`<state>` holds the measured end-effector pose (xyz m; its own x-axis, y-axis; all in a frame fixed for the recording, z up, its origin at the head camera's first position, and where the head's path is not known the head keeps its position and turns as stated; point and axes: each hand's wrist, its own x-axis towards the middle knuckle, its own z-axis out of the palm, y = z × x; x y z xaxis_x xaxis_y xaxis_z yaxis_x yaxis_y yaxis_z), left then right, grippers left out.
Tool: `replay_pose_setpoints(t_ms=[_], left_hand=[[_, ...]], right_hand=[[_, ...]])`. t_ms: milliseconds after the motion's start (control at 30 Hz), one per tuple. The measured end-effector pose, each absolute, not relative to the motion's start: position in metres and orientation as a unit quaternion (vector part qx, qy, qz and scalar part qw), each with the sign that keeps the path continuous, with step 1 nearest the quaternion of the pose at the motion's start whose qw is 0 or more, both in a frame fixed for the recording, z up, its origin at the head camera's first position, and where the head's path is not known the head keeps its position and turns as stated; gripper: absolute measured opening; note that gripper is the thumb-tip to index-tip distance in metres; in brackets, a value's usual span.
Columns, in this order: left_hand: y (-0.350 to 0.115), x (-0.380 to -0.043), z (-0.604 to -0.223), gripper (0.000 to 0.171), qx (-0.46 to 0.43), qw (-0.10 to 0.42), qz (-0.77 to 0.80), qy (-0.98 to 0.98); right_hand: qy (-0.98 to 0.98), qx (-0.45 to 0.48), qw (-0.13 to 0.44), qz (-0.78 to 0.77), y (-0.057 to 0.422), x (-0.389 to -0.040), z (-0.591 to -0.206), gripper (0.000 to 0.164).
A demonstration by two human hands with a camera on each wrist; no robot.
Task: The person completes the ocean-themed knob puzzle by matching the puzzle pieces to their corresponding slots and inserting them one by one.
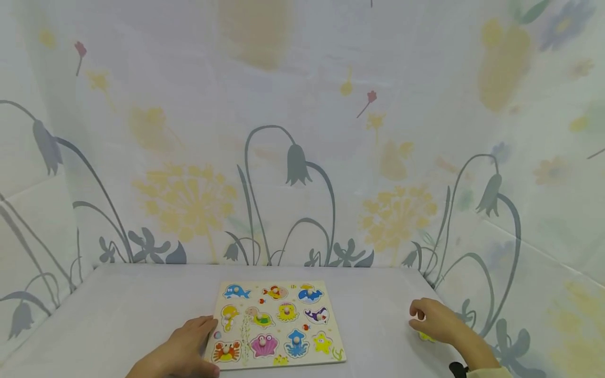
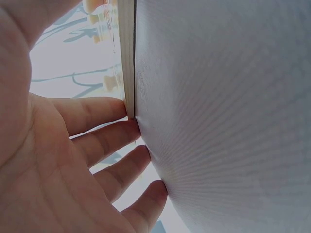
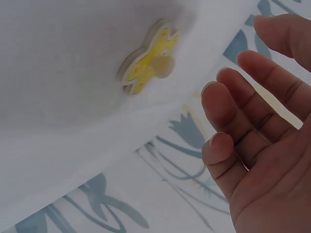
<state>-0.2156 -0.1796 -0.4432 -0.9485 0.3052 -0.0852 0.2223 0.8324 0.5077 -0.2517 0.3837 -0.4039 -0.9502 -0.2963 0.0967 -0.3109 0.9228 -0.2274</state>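
Observation:
A wooden peg puzzle board (image 1: 293,358) with sea-animal pieces lies on the table. My left hand (image 1: 181,347) rests beside its left edge, index fingertip against the board's side and the other fingertips down on the table, as the left wrist view shows. Over at the right, my right hand (image 1: 437,320) hovers with loosely bent fingers above a yellow star puzzle piece (image 1: 427,336), partly hidden below it. In the right wrist view the star piece (image 3: 148,63) with its round wooden knob lies on the table, apart from the fingers.
On the board are knobbed pieces such as a crab (image 1: 227,351), a pink shell (image 1: 264,345) and a blue squid (image 1: 296,344). A yellow star picture (image 1: 323,343) without a knob shows at the lower right. Flower-printed curtains (image 1: 302,131) enclose the white table (image 1: 378,315).

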Motion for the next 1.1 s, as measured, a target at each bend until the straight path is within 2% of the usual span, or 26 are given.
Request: replay_pose_setpoints(t_ms=[300,767,1100], left_hand=[[-0.179,-0.216,-0.441,0.100,0.137,0.084,0.258,0.953],[-0.179,-0.214,-0.441,0.102,0.129,0.089,0.264,0.952],[-0.180,-0.215,-0.443,0.104,0.133,0.083,0.266,0.951]], right_hand=[[-0.980,0.132,0.022,0.145,0.399,-0.244,-0.418,0.013],[-0.975,0.147,0.004,0.166,0.414,-0.244,-0.429,0.009],[-0.977,0.134,-0.007,0.163,0.416,-0.248,-0.434,0.014]])
